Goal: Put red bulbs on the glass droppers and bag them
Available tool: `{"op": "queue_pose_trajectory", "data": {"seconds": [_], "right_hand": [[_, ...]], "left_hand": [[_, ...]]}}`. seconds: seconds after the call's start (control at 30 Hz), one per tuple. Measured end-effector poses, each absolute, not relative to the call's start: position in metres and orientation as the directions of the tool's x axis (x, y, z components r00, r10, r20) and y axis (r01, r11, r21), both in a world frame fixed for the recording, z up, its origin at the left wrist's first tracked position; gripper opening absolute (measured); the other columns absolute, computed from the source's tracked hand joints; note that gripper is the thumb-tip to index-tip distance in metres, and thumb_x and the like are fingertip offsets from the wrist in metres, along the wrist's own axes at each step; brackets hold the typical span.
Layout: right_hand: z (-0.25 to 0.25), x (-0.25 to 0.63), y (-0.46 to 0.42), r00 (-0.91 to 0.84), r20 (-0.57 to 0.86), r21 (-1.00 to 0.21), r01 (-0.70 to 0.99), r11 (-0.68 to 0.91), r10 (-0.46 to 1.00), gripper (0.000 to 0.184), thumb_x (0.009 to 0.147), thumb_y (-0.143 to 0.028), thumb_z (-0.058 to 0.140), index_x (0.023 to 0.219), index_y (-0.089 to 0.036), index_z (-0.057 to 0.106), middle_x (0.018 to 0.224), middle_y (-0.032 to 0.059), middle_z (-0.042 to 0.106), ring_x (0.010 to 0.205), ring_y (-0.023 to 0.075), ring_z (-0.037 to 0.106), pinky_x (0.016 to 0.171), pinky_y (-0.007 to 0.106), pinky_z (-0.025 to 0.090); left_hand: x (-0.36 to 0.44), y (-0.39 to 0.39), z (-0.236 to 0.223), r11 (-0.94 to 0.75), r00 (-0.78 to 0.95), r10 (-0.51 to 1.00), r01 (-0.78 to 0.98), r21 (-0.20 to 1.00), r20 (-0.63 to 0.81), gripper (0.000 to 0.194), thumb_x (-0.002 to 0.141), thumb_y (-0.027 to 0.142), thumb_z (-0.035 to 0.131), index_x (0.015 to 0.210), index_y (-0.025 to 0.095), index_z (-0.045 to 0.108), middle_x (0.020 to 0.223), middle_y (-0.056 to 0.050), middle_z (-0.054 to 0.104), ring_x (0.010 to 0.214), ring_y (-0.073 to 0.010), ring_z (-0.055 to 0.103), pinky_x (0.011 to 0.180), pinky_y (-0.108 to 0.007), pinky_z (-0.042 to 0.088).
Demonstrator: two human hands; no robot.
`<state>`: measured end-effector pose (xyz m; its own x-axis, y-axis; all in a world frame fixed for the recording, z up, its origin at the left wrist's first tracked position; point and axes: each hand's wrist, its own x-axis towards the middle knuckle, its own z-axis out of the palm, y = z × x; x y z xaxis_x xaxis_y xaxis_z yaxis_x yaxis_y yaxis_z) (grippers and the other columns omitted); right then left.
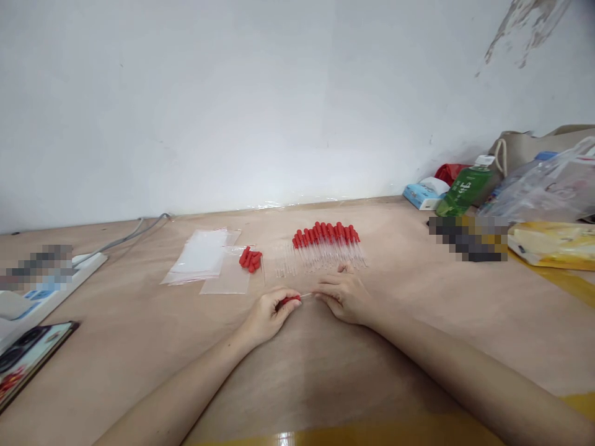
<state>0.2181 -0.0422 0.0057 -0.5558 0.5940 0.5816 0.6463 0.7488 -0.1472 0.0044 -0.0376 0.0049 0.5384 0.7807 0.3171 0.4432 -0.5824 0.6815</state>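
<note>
My left hand (272, 314) is closed round a red rubber bulb (291, 300), whose end shows between thumb and fingers. A thin clear glass tube (306, 295) runs from the bulb toward my right hand (341, 296), which pinches its other end. Just beyond the hands lies a row of glass droppers with red bulbs (328, 238), side by side on the table. To their left are several bare clear tubes (284, 260). A small heap of loose red bulbs (250, 259) sits farther left, beside clear plastic bags (199, 255).
At the left stand a white power strip (88, 267) with grey cables and a phone (35, 356). On the right are a tissue pack (423, 195), a green bottle (465, 189), plastic bags (548, 186) and a yellow packet (553, 244). A white wall (279, 111) closes the back.
</note>
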Motion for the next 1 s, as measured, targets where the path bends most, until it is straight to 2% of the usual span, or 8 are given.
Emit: {"op": "queue_pose_trajectory", "data": {"seconds": [0.13,0.33,0.53,0.67,0.73,0.83,0.9,1.0], "right_hand": [[0.005,0.211,-0.046,-0.534,0.577,-0.15,0.675,0.722,0.619,0.023,0.083,-0.017,0.039,0.078,-0.018,0.061,0.065,0.0002,0.058,0.058,0.0096,0.043,0.066,0.03,0.019],[0.003,0.202,-0.049,-0.513,0.498,-0.24,0.693,0.68,0.699,0.024,0.085,-0.02,0.038,0.069,-0.016,0.055,0.062,-0.0005,0.057,0.054,0.0086,0.037,0.064,0.028,0.019],[0.01,0.195,-0.051,-0.496,0.423,-0.29,0.719,0.632,0.758,0.023,0.085,-0.021,0.038,0.073,-0.016,0.056,0.07,0.0011,0.061,0.061,0.0103,0.045,0.066,0.027,0.023],[0.022,0.197,-0.054,-0.454,0.386,-0.332,0.744,0.581,0.803,0.017,0.081,-0.02,0.043,0.073,-0.018,0.058,0.076,0.0021,0.063,0.071,0.0132,0.052,0.07,0.028,0.027],[0.028,0.203,-0.048,-0.364,0.295,-0.469,0.75,0.466,0.883,0.017,0.079,-0.021,0.044,0.071,-0.018,0.059,0.073,0.0022,0.064,0.069,0.0132,0.053,0.067,0.026,0.031],[0.034,0.214,-0.026,-0.189,0.074,-0.698,0.691,0.187,0.979,0.022,0.077,-0.029,0.044,0.066,-0.018,0.059,0.064,0.0013,0.063,0.057,0.0118,0.054,0.055,0.023,0.034],[0.038,0.217,-0.004,-0.062,0.05,-0.738,0.67,0.079,0.997,0.023,0.074,-0.032,0.047,0.06,-0.018,0.059,0.061,0.0015,0.063,0.058,0.0128,0.056,0.055,0.023,0.036],[0.042,0.213,0.026,0.144,0.143,-0.675,0.737,-0.009,0.979,0.02,0.07,-0.031,0.051,0.057,-0.019,0.059,0.062,0.0019,0.063,0.064,0.0155,0.057,0.06,0.024,0.037]], "left_hand": [[0.005,-0.039,0.006,-0.622,0.555,0.759,0.463,0.632,0.34,0.017,0.085,0.026,0.046,0.088,0.016,0.06,0.081,-0.003,0.06,0.074,-0.0132,0.055,0.068,-0.024,0.045],[0.006,-0.042,0.008,-0.687,0.593,0.708,0.449,0.571,0.384,0.018,0.086,0.025,0.044,0.088,0.016,0.059,0.08,-0.004,0.059,0.073,-0.0133,0.054,0.067,-0.025,0.044],[0.0,-0.032,0.011,-0.756,0.636,0.644,0.443,0.482,0.425,0.018,0.087,0.022,0.042,0.093,0.018,0.058,0.084,-0.004,0.059,0.077,-0.0132,0.055,0.07,-0.026,0.045],[-0.008,-0.025,0.009,-0.766,0.553,0.641,0.503,0.4,0.532,0.029,0.083,0.024,0.049,0.112,0.021,0.05,0.103,-0.006,0.054,0.095,-0.0173,0.052,0.083,-0.032,0.043],[-0.01,-0.024,0.007,-0.736,0.496,0.668,0.554,0.389,0.556,0.036,0.081,0.026,0.052,0.117,0.021,0.046,0.106,-0.008,0.051,0.098,-0.0189,0.05,0.085,-0.034,0.042],[-0.01,-0.025,0.005,-0.721,0.515,0.687,0.575,0.388,0.512,0.03,0.082,0.024,0.05,0.111,0.02,0.05,0.101,-0.007,0.051,0.091,-0.0176,0.052,0.08,-0.032,0.044],[-0.009,-0.025,0.004,-0.737,0.565,0.674,0.556,0.383,0.476,0.022,0.083,0.023,0.047,0.104,0.02,0.054,0.096,-0.006,0.053,0.087,-0.0166,0.052,0.077,-0.031,0.044],[-0.007,-0.026,0.005,-0.752,0.596,0.659,0.536,0.383,0.459,0.016,0.084,0.022,0.045,0.093,0.019,0.058,0.091,-0.006,0.054,0.084,-0.016,0.051,0.076,-0.03,0.043]]}}
